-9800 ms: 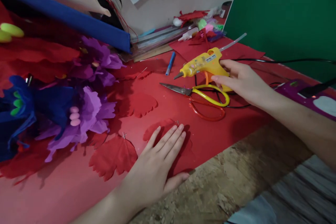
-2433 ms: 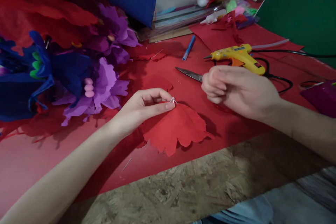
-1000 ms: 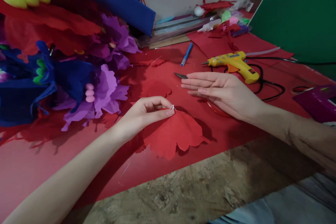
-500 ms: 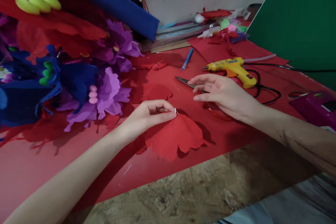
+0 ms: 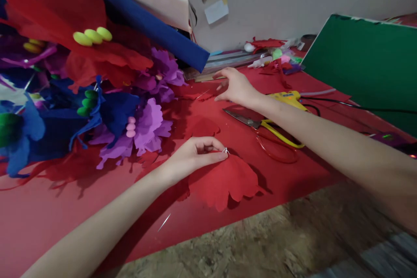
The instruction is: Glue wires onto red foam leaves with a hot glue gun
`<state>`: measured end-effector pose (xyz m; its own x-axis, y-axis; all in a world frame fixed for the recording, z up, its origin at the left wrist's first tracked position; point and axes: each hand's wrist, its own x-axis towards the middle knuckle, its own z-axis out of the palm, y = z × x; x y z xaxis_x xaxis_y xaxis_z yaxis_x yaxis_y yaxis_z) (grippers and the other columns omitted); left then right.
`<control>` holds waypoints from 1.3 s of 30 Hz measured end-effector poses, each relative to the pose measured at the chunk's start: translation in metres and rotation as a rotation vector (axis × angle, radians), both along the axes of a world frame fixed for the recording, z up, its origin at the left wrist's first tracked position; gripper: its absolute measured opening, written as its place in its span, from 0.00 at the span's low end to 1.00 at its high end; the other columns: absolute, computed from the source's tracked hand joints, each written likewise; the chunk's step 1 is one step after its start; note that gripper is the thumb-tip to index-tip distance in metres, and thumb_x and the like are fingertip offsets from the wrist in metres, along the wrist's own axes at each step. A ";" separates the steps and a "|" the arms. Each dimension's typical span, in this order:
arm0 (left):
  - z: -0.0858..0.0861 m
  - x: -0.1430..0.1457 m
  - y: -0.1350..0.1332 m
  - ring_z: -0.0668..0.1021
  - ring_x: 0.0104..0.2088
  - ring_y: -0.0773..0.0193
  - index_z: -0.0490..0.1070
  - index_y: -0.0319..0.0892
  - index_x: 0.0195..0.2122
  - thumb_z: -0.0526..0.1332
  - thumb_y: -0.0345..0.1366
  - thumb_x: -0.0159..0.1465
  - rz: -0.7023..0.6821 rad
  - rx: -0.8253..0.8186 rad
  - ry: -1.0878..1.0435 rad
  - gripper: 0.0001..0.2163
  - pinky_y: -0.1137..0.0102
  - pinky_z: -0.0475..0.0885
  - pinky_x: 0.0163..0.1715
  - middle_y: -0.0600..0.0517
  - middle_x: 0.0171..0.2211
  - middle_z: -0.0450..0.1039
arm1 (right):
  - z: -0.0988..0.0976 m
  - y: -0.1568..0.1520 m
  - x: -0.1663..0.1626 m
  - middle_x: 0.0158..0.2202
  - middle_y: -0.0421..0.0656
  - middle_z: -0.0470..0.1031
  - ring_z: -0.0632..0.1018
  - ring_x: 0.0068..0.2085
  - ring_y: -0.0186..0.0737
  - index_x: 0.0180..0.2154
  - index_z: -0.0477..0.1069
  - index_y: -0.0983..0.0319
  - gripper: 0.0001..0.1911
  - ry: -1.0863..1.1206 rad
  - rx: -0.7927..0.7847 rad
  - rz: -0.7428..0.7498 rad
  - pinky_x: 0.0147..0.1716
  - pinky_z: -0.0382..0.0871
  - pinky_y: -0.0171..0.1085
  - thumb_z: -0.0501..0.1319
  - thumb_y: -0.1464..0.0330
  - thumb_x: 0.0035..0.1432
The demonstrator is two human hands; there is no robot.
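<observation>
My left hand [image 5: 195, 156] pinches the stapled top of a red paper petal [image 5: 224, 180] that lies on the red sheet [image 5: 65, 213]. My right hand [image 5: 236, 87] reaches far across the table with its fingers spread, empty, hovering above small red petals [image 5: 195, 94] near the blue roll. Another red petal [image 5: 202, 127] lies between the two hands. Yellow-handled scissors [image 5: 260, 126] rest under my right forearm, over a red-handled pair [image 5: 270, 152].
Big red, purple and blue paper flowers [image 5: 97, 91] fill the left side. A yellow glue gun [image 5: 288, 97] with its black cord lies behind my right arm. A green board [image 5: 365, 69] stands at the right. Bare chipboard [image 5: 247, 247] forms the near edge.
My right hand has moved from beside the scissors away toward the back of the table, fingers spread. My left hand keeps its pinch on the petal. The view has tilted up.
</observation>
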<state>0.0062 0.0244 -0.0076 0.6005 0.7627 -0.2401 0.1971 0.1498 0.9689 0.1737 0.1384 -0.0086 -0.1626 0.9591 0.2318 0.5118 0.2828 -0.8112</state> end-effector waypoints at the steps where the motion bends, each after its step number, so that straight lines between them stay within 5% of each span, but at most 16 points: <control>1: 0.000 0.000 0.000 0.68 0.24 0.73 0.68 0.39 0.23 0.61 0.33 0.51 0.002 0.001 0.006 0.04 0.76 0.63 0.27 0.58 0.21 0.67 | -0.001 0.004 -0.002 0.49 0.50 0.66 0.72 0.45 0.45 0.42 0.68 0.65 0.26 -0.073 0.052 -0.009 0.44 0.68 0.46 0.65 0.78 0.35; 5: -0.001 0.001 -0.001 0.69 0.24 0.72 0.68 0.39 0.23 0.61 0.32 0.52 0.016 0.013 0.018 0.03 0.77 0.64 0.28 0.57 0.22 0.68 | -0.003 0.008 -0.008 0.36 0.47 0.73 0.73 0.41 0.41 0.32 0.72 0.65 0.11 -0.183 0.079 0.075 0.44 0.67 0.42 0.58 0.80 0.43; 14: -0.005 -0.001 0.000 0.68 0.24 0.73 0.68 0.39 0.24 0.62 0.33 0.52 0.014 0.010 -0.018 0.04 0.76 0.62 0.27 0.58 0.21 0.66 | 0.003 -0.001 0.007 0.37 0.45 0.73 0.70 0.47 0.47 0.27 0.72 0.62 0.10 -0.405 0.277 0.009 0.51 0.58 0.48 0.55 0.79 0.45; 18: -0.004 -0.001 0.000 0.68 0.25 0.73 0.68 0.39 0.24 0.61 0.33 0.52 0.040 0.031 -0.042 0.03 0.75 0.62 0.30 0.58 0.23 0.67 | 0.003 -0.014 0.016 0.37 0.44 0.73 0.72 0.44 0.43 0.30 0.72 0.62 0.12 -0.158 0.213 0.010 0.50 0.62 0.46 0.54 0.79 0.46; 25: -0.006 0.000 0.000 0.68 0.26 0.72 0.68 0.40 0.24 0.61 0.32 0.52 0.056 0.038 -0.043 0.03 0.75 0.63 0.32 0.58 0.23 0.66 | 0.007 -0.040 0.023 0.42 0.44 0.71 0.75 0.40 0.39 0.34 0.69 0.63 0.18 0.377 -0.192 0.007 0.40 0.71 0.40 0.55 0.85 0.40; 39: -0.008 0.000 0.000 0.68 0.25 0.74 0.68 0.38 0.24 0.61 0.32 0.51 0.044 0.017 -0.045 0.03 0.77 0.61 0.30 0.59 0.22 0.66 | 0.010 -0.058 0.024 0.30 0.41 0.72 0.73 0.27 0.29 0.28 0.69 0.65 0.12 0.399 -0.234 0.001 0.25 0.69 0.29 0.63 0.81 0.35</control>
